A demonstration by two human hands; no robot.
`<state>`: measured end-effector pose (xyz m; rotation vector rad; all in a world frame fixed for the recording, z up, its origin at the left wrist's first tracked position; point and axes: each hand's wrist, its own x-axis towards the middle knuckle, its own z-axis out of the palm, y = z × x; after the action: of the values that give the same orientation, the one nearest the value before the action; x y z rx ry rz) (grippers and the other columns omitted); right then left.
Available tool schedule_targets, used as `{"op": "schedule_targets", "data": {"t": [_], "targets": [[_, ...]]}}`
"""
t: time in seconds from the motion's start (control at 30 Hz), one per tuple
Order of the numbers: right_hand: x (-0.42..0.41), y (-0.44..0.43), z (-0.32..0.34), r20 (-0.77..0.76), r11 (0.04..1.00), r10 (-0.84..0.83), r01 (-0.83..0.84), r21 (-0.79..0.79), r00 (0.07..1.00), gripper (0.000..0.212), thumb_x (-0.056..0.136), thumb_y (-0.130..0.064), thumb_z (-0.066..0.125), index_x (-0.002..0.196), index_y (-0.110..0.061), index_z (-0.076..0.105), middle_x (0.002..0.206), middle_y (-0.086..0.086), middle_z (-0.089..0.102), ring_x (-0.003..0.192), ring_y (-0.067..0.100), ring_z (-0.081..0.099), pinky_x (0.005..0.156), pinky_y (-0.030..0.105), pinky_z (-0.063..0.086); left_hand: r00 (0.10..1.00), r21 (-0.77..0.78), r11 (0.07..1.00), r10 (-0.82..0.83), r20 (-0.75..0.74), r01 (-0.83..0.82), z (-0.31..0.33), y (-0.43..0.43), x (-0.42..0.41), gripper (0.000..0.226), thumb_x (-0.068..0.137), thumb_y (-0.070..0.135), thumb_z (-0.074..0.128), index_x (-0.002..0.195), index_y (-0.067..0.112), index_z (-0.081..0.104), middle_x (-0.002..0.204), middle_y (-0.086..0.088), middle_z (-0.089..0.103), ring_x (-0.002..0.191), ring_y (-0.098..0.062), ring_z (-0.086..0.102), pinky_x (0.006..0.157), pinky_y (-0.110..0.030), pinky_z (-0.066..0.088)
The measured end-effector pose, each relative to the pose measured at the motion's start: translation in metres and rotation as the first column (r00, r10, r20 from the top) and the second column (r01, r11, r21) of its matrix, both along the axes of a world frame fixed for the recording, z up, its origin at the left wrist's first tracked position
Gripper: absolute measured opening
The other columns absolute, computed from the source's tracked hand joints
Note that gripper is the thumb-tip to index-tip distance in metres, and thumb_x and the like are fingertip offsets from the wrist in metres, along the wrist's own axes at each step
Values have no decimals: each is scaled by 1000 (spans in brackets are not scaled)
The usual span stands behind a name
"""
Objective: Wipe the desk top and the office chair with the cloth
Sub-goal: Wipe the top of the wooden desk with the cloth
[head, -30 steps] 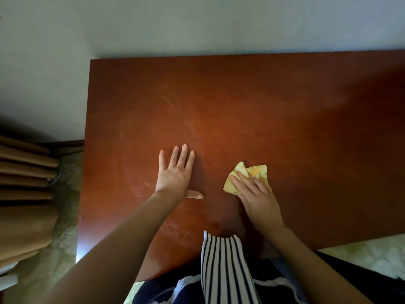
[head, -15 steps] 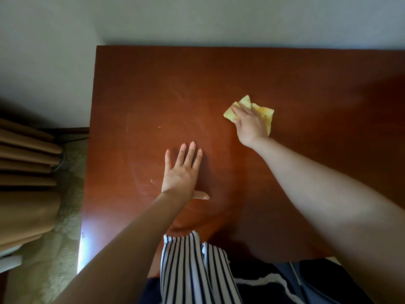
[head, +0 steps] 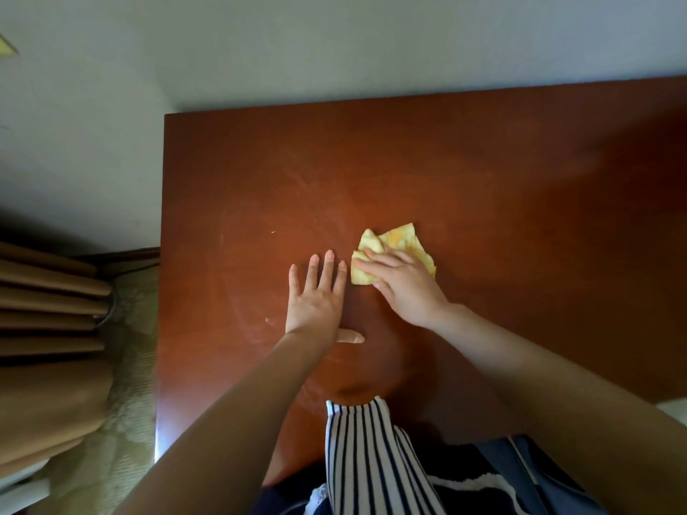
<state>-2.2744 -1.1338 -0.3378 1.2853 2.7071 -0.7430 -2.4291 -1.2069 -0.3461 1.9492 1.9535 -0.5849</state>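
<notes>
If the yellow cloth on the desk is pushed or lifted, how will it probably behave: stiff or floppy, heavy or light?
Probably floppy: the crumpled yellow cloth lies in uneven folds under the right hand. Likely light, since it looks thin. On the smooth reddish-brown wooden desk top it should slide easily when pressed flat.

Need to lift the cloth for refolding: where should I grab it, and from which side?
Probably the far folded edge of the cloth, from above on its right. It lies bunched on the desk top; the right hand presses its near half with straight fingers, and the left hand lies flat close on its left.
</notes>
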Motion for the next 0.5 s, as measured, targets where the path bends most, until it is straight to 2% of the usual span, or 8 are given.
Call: {"op": "schedule_targets", "data": {"t": [0.1,0.2,0.27,0.37,0.5], "targets": [[10,-36,-2,-91,998,-58,60,18,994,47,93,-9,54,136,-28,50,141,-4,49,129,24,41,110,41,29,1000,5,1000,-6,3,6,2,1,0,127,67,82,49,149,12,-17,158,-11,-18,146,-32,-11,114,-56,-3],[25,-68,-4,-174,985,-171,174,2,970,44,93,-10,56,133,-28,54,138,-4,53,119,22,47,107,33,31,1000,7,1000,-4,-13,4,3,1,0,127,66,84,49,149,12,-16,158,-11,-16,146,-32,-10,114,-55,-2],[39,-84,-6,-159,979,-199,205,19,967,44,93,-10,56,133,-28,54,137,-4,53,116,22,48,104,32,30,1000,0,1000,-16,-25,16,4,2,0,127,66,84,47,149,11,-16,158,-12,-16,146,-32,-9,114,-55,-2],[59,-94,-4,-81,975,-210,215,60,974,45,90,-9,60,130,-27,57,134,-3,56,111,25,53,100,39,39,999,-7,999,-31,-31,31,6,1,0,127,67,85,45,149,10,-16,158,-13,-16,146,-33,-8,114,-56,-2],[86,-86,1,-19,960,-238,238,147,971,43,84,-7,68,123,-25,64,126,-1,63,101,30,59,85,42,44,999,-2,1000,-28,-30,28,6,1,0,126,67,85,45,149,11,-16,158,-12,-16,146,-32,-8,114,-56,-2]]}}
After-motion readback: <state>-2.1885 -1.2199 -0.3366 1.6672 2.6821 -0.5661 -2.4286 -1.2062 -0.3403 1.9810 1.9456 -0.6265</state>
